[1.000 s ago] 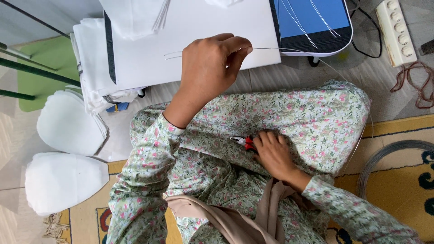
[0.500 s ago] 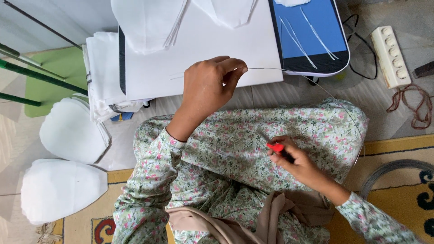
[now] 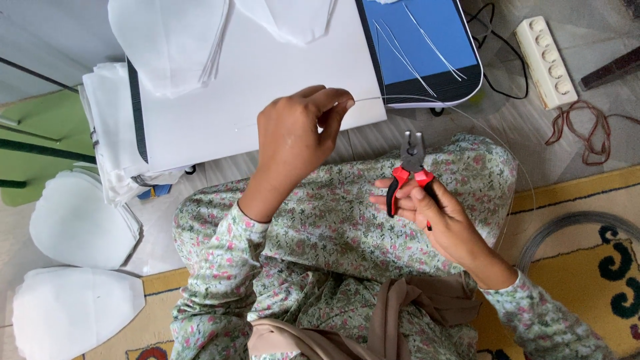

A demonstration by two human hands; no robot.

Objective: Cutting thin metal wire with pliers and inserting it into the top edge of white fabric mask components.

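A grey plank floor point(image 3: 533, 127) with a yellow patterned rug point(image 3: 587, 267) lies under a seated person in a green floral garment. A thin silvery wire point(image 3: 480, 123) arcs from the left hand point(image 3: 293, 143) out over the right knee toward the rug; the left grip is pressed together, pinching the wire's end between thumb and fingertips. The right hand point(image 3: 433, 213) rests over the lap, its grip wrapped around red-and-black-handled pliers point(image 3: 410, 173), metal nose pointing away from the body, apart from the wire. Beyond lie a white flat board point(image 3: 253, 87) and a blue-topped tray point(image 3: 427, 47) holding cut wire pieces. Stacked white fabric shapes point(image 3: 80, 227) sit to the left, a white power strip point(image 3: 547, 63) to the right.
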